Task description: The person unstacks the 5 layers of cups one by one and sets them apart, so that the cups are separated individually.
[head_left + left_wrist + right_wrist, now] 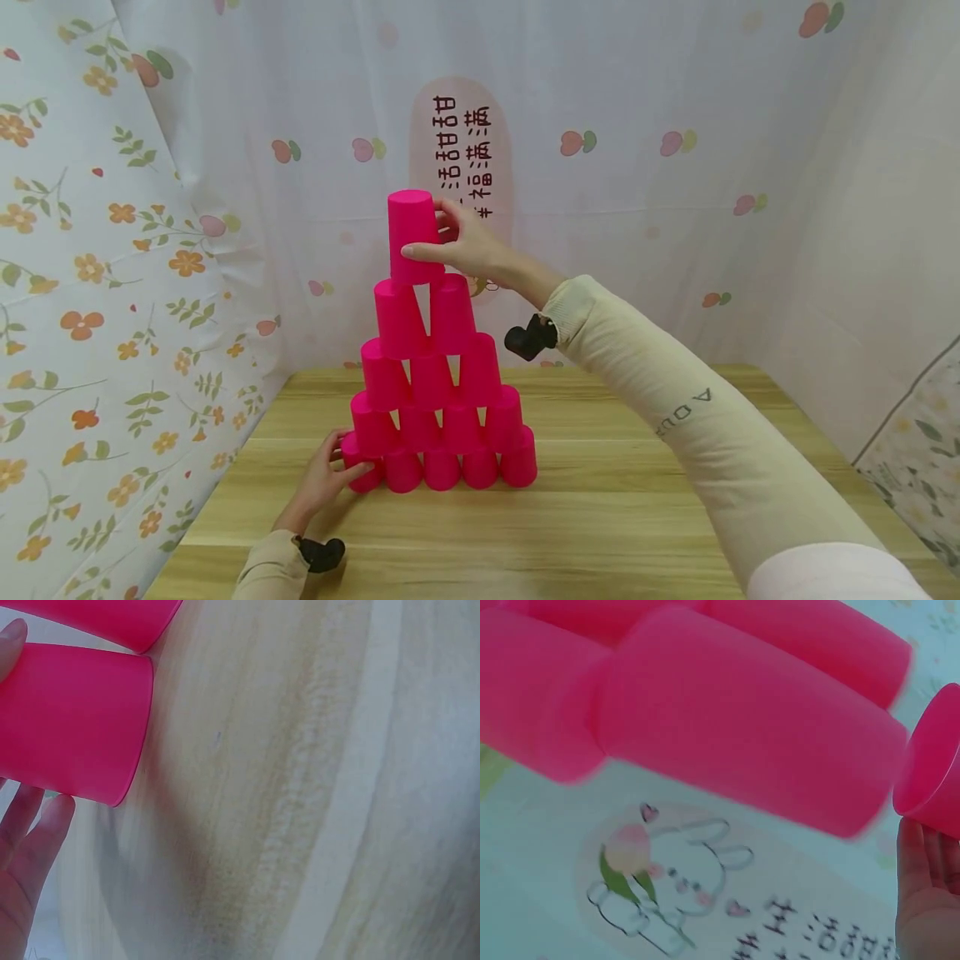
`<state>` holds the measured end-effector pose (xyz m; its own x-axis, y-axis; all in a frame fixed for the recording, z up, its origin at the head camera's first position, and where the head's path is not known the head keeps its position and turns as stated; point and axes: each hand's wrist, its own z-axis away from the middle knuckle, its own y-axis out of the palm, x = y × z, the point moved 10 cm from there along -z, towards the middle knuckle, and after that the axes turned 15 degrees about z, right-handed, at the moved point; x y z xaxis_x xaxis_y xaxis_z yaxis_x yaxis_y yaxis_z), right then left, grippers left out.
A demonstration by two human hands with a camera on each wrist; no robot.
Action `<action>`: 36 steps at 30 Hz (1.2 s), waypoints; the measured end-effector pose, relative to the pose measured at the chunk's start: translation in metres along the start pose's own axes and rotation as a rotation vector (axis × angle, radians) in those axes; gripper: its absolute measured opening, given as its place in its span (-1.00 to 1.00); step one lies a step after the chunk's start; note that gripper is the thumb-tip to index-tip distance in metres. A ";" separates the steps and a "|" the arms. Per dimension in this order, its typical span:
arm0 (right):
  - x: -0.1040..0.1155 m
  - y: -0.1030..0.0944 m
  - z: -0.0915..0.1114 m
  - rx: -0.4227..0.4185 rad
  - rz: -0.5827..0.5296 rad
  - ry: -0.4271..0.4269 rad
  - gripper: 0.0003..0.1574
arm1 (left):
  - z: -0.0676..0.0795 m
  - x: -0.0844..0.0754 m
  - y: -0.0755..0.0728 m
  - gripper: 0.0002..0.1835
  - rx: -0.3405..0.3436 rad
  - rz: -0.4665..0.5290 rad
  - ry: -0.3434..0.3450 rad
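Bright pink upside-down cups form a pyramid (pixel 431 379) on the wooden table. At its peak, my right hand (pixel 472 242) grips the top cup (pixel 411 225) from the right, thumb in front and fingers behind. That cup is over the upper two-cup row; whether it rests on it I cannot tell. In the right wrist view its open rim shows beside a row cup (pixel 757 724). Low on the left, my left hand (pixel 322 479) holds the bottom-left cup (pixel 71 724) between thumb and fingers. This cup stands on the table beside its neighbour.
The wooden table (pixel 622 500) extends in front of the pyramid and to both sides. A white patterned curtain (pixel 637 208) hangs behind, with flowered cloth (pixel 112 292) on the left. Black wrist devices (pixel 531 337) sit at both sleeve cuffs.
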<state>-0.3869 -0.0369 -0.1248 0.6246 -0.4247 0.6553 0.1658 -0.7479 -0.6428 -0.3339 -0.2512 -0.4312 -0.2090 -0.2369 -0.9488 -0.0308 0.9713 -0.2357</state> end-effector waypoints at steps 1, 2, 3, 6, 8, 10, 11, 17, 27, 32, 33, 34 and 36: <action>0.001 -0.006 0.000 -0.013 -0.007 0.003 -0.30 | 0.001 -0.004 0.001 -0.47 0.001 0.000 -0.009; 0.003 -0.013 -0.001 -0.029 -0.012 0.000 -0.30 | 0.003 -0.009 0.003 -0.48 0.003 0.001 -0.015; 0.006 -0.020 -0.001 -0.042 -0.016 -0.006 -0.30 | 0.004 -0.013 0.004 -0.49 0.003 0.003 -0.018; 0.006 -0.045 0.000 -0.080 -0.029 0.001 -0.28 | 0.003 -0.011 0.004 -0.48 0.010 0.001 -0.017; 0.001 -0.061 0.003 -0.103 -0.008 0.016 -0.26 | 0.000 -0.002 0.002 -0.47 0.011 -0.001 -0.018; -0.008 -0.077 0.007 -0.121 0.024 0.050 -0.24 | -0.003 0.007 0.001 -0.45 0.015 -0.010 -0.019; -0.015 -0.084 0.011 -0.132 0.041 0.067 -0.23 | -0.004 0.012 -0.001 -0.45 0.011 -0.011 -0.019; -0.069 -0.117 0.039 -0.184 0.133 0.180 -0.22 | -0.007 0.019 -0.003 -0.45 -0.004 -0.026 0.009; -0.184 -0.154 0.111 -0.225 0.230 0.394 -0.11 | -0.007 0.019 -0.001 -0.45 0.003 -0.016 0.012; -0.238 -0.161 0.149 -0.248 0.256 0.487 -0.03 | -0.006 0.020 -0.003 -0.46 -0.006 -0.012 0.008; -0.248 -0.160 0.156 -0.255 0.262 0.503 -0.03 | -0.006 0.020 -0.003 -0.46 -0.006 -0.012 0.006; -0.257 -0.158 0.163 -0.264 0.262 0.512 -0.05 | -0.006 0.020 -0.004 -0.46 -0.005 -0.010 0.003; -0.274 -0.152 0.176 -0.279 0.257 0.526 -0.07 | -0.007 0.021 -0.004 -0.45 -0.002 -0.008 -0.008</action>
<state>-0.4486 0.2832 -0.2760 0.1487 -0.7479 0.6469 -0.1874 -0.6637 -0.7242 -0.3448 -0.2600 -0.4483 -0.2007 -0.2444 -0.9487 -0.0341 0.9695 -0.2425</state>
